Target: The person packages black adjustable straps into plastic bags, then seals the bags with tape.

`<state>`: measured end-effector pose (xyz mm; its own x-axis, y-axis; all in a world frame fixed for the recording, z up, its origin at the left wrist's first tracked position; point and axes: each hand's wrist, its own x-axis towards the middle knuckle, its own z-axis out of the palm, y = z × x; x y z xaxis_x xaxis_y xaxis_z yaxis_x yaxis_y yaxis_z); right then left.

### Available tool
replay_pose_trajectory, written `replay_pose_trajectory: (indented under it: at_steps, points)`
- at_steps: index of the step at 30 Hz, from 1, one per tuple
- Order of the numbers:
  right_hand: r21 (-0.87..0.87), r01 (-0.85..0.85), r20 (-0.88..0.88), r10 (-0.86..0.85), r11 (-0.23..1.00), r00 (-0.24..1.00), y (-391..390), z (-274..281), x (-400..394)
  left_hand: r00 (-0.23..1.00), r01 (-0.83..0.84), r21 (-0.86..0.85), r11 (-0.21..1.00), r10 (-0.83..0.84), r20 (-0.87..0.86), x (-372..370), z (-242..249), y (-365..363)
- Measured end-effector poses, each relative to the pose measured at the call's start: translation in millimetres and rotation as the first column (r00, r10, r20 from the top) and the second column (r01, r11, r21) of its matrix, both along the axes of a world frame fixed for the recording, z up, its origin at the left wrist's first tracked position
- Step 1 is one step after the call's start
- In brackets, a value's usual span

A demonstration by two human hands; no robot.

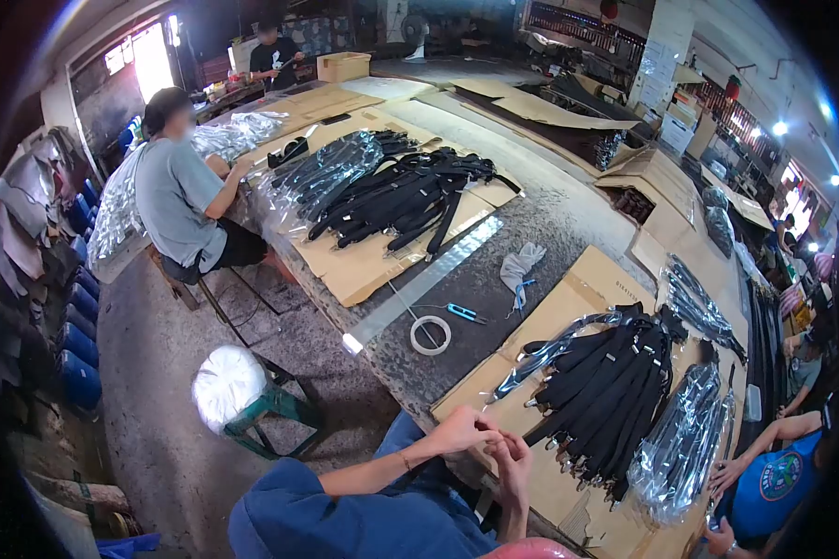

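My left hand (473,429) and my right hand (510,458) meet at the table's near edge, fingertips pinched together. Whatever is between them, if anything, is too small to make out. Just right of my hands, a fanned bundle of black straps with metal clips (611,387) lies on a cardboard sheet (475,387). Transparent plastic sleeves hold more black straps (685,443) beside the bundle. A strap in a shiny sleeve (541,359) lies at the bundle's left side.
On the table lie a long metal ruler (429,279), a tape roll (447,335), blue-handled snips (466,314) and a grey glove (520,268). A second black strap pile (391,200) is farther back. Co-workers sit left (177,186) and stand right (774,475). A stool (270,419) stands left.
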<state>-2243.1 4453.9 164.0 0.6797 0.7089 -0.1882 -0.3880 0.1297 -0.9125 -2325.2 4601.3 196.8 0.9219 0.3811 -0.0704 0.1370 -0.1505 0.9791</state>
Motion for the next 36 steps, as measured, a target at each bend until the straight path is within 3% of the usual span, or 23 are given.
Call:
replay_pose_trajectory:
  at_steps: [2,4,8,10,13,17,19,22,25,28,30,32,34,36]
  points:
    - [0.022,0.007,0.012,-0.008,1.0,1.0,-2.6,-2.3,7.3,0.999,-0.009,0.038,0.999,0.011,-0.033,-0.9,5.7,0.3]
    - [-0.025,-0.085,0.172,0.088,0.996,0.981,-5.8,-11.0,16.4,0.997,-0.047,-0.022,0.999,0.046,-0.066,-0.3,6.1,0.0]
    - [0.016,-0.082,0.171,0.078,0.996,0.982,-6.7,-15.6,18.4,0.997,-0.053,-0.008,0.999,0.052,-0.053,3.6,-5.9,-0.9]
    - [0.014,0.011,0.081,-0.012,1.0,0.997,-6.9,-14.0,16.9,0.992,0.069,-0.072,0.995,-0.061,0.107,2.6,-2.3,-5.3]
    - [-0.011,-0.009,0.082,0.01,1.0,0.997,-10.5,-12.3,20.9,0.983,0.174,-0.061,0.983,-0.169,0.078,-3.2,10.6,-6.3]
    - [0.083,-0.001,0.024,-0.001,0.997,1.0,-15.5,-31.5,25.3,0.973,0.232,-0.015,0.973,-0.232,0.004,2.5,-18.4,-3.9]
    - [0.188,0.08,0.031,-0.087,0.979,0.996,-15.9,-39.4,27.3,0.971,0.198,-0.026,0.98,-0.2,-0.13,3.3,-5.3,-7.3]
    - [0.25,0.142,-0.087,-0.123,0.958,0.989,-7.9,-12.5,15.3,0.985,0.156,-0.104,0.982,-0.162,-0.052,6.0,-11.1,-13.6]
    - [0.128,0.118,-0.079,-0.108,0.985,0.991,-9.8,-13.5,17.1,0.995,0.072,-0.116,0.991,-0.08,-0.063,7.5,-11.9,-19.4]
    - [0.148,0.154,-0.072,-0.145,0.977,0.987,-11.3,-13.3,19.0,0.996,0.055,-0.059,0.997,-0.059,-0.07,8.8,-15.0,-24.0]
    - [0.157,0.217,-0.141,-0.195,0.964,0.971,-13.7,-11.6,19.3,0.986,0.132,-0.088,0.987,-0.14,-0.089,9.6,-14.8,-22.4]
    - [0.105,0.175,-0.08,-0.168,0.979,0.983,-19.1,-14.7,23.7,0.971,0.202,-0.115,0.973,-0.214,-0.104,9.4,-14.6,-19.0]
    - [0.066,0.215,-0.027,-0.213,0.974,0.977,-23.2,-16.1,26.7,0.918,0.396,0.088,0.914,-0.395,-0.034,6.0,-15.7,-14.6]
    - [0.015,0.164,0.037,-0.165,0.986,0.986,-26.9,-15.4,28.5,0.909,0.417,0.07,0.906,-0.416,-0.03,5.7,-18.7,-15.6]
